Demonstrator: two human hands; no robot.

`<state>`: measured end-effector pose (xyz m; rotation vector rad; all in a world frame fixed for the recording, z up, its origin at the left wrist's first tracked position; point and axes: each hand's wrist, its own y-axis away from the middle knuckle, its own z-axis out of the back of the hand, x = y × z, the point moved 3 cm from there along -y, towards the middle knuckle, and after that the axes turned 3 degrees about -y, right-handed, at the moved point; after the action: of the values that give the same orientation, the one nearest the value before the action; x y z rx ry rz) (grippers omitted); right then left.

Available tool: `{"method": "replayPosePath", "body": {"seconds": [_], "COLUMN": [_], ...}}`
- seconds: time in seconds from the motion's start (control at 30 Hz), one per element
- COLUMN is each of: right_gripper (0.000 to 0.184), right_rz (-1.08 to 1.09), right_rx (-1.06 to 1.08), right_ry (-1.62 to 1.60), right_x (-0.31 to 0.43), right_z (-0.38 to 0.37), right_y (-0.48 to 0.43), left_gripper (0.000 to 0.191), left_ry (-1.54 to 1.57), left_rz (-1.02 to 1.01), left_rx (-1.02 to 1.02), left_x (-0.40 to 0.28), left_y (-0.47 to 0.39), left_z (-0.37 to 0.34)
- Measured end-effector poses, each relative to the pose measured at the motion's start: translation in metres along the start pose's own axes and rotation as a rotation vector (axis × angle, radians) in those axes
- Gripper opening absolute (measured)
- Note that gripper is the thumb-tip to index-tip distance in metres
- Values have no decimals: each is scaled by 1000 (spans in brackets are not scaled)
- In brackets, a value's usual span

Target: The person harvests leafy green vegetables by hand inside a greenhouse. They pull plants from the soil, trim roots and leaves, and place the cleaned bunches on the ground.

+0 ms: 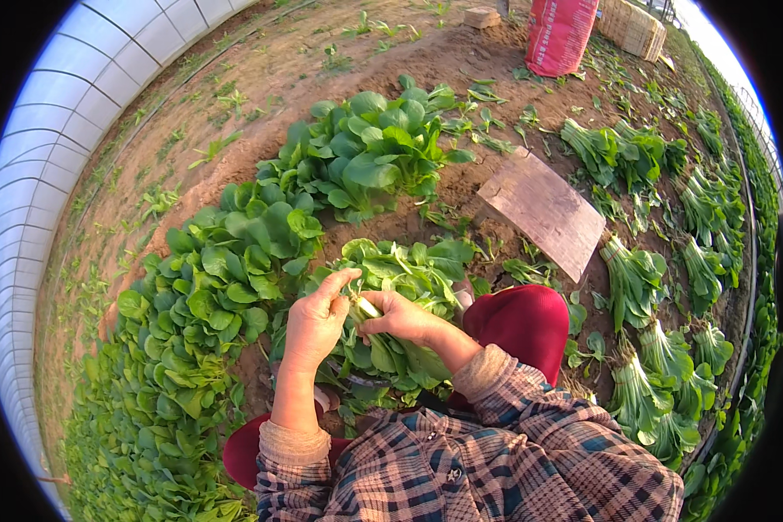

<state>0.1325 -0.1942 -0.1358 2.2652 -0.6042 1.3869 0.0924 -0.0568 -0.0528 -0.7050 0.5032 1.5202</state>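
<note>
My right hand (398, 318) is closed around the pale stems of a small bunch of leafy greens (367, 312), whose leaves hang down towards my lap. My left hand (321, 313) is at the root end of the bunch, index finger raised and thumb close to the roots; whether it pinches anything I cannot tell. Beneath and beyond both hands lies a heap of loose picked greens (430, 267). Part of a rounded rim (365, 380) shows under the leaves below my hands.
Greens grow densely in the soil (222, 261) at left and ahead. A low wooden board (545, 209) stands right of my knee. Tied bundles of greens (633, 280) lie further right. A red sack (561, 36) and a wicker basket (631, 29) are at the far right.
</note>
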Motion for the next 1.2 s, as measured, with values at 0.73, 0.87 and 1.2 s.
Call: {"method": "replayPosePath", "body": {"seconds": [0.73,0.87,1.2], "right_gripper": [14,20,22], "right_rz": [314,115,-134], "right_rx": [-500,-608,-483], "right_ry": [674,369,323], "right_x": [158,155,142], "right_z": [47,73,107], "right_y": [46,21,-12], "left_gripper": [17,23,43], "left_ry": [-255,-519,-1382], "left_rz": [149,168,464], "left_rx": [195,396,997], "left_x": [166,249,415], "left_y": [-143,-213,-253], "left_z": [-100,-157,-184]}}
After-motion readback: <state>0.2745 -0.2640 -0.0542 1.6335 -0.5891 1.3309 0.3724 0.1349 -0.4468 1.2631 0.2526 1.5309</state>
